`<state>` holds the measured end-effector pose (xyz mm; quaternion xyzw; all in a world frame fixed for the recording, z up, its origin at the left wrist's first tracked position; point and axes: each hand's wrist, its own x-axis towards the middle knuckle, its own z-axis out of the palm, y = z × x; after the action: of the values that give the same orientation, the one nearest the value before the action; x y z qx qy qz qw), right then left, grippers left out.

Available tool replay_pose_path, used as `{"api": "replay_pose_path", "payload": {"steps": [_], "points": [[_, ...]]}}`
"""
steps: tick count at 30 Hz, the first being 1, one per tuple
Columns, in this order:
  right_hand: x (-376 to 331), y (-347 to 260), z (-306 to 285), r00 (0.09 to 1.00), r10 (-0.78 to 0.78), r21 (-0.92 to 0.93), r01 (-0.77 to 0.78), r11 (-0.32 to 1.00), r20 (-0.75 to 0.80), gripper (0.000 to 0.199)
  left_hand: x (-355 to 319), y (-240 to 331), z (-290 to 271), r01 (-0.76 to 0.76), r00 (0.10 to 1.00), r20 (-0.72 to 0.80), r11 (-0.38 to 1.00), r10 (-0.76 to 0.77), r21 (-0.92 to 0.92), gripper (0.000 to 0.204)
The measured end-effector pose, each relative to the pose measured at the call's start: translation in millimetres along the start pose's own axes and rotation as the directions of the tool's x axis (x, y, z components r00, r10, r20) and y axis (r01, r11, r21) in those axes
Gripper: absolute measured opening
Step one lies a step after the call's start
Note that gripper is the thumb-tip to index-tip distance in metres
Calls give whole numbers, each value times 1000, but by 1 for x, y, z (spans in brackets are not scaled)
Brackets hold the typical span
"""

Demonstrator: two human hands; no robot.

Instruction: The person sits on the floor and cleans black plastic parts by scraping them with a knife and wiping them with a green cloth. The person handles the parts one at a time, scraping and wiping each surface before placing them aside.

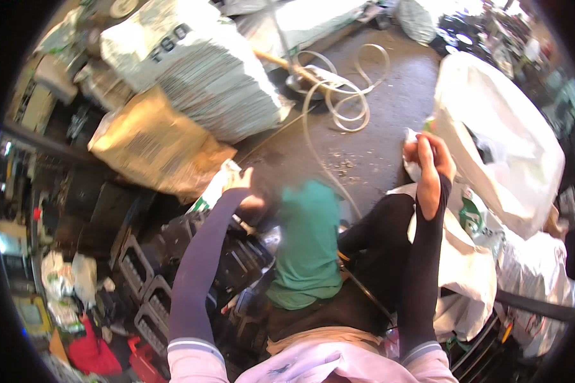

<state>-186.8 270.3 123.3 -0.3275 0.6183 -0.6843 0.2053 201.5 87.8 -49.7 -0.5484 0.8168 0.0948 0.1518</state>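
Observation:
My left hand (244, 189) reaches forward at centre left, beside a brown paper sack (163, 143) and a white and green wrapper (212, 187). Its thumb and fingers curl around a dark, blurred thing that I cannot make out. Below that arm lie several black plastic casings (239, 265). On the right, my right hand (432, 156) is raised with the fingertips pinched together, next to a large open white sack (492, 140). A scrap of white shows at its fingertips; whether it is held or lies behind them is unclear. Green cloth (306, 246) covers my thigh.
A big striped white sack (198, 70) stands at the far left. Coiled clear hose (348, 105) lies on the dark floor (402, 76) ahead, near a wooden handle (281, 62). More white bags (536, 274) crowd my right side. A red container (145, 360) sits low on the left.

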Motion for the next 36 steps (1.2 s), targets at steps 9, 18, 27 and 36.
{"api": "replay_pose_path", "payload": {"steps": [9, 18, 27, 36], "points": [[132, -56, -149, 936, -291, -624, 110, 774, -197, 30, -15, 49, -66, 106, 994, 0, 991, -106, -82, 122], [169, 100, -197, 923, 169, -923, 303, 235, 346, 40, -15, 206, -112, -560, 789, -542, 702, 289, -441, 64], [202, 108, -205, 882, 428, -981, 179, 79, 196, 38, 1, 279, -79, -463, 885, -375, 613, 277, -640, 53], [264, 228, -298, 972, 197, -920, -45, -389, -131, 24, 0, 270, -95, -404, 913, -346, 585, 214, -703, 49]]}}
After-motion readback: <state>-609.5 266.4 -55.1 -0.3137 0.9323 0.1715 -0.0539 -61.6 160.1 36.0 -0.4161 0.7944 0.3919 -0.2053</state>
